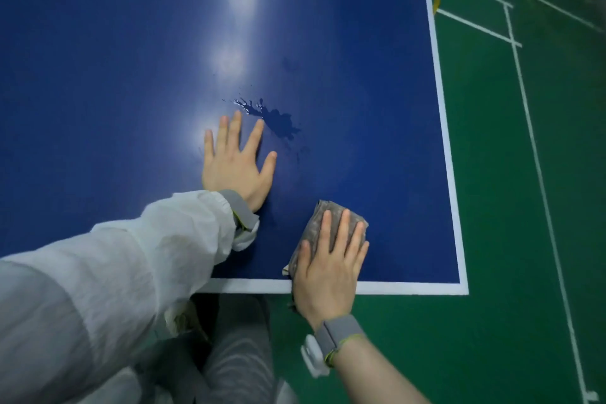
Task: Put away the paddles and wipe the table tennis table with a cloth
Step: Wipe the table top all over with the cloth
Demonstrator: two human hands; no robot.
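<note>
Now your flat right hand (328, 269) presses the soft, limp grey folded cloth (314, 226) near the blue table's (131, 75) right corner; left hand (234, 161) spread flat, holding nothing.

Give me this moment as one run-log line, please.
step: wiping | right hand: flat on grey cloth near table corner | left hand: flat on blue table tennis table | water spill: unwiped | paddles: not visible

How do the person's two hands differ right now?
The left hand lies bare on the blue table, fingers spread, beside a wet spill. The right hand presses a grey cloth near the table's white edge. The left arm wears a white sleeve; the right arm is bare. Both lie flat.
</note>
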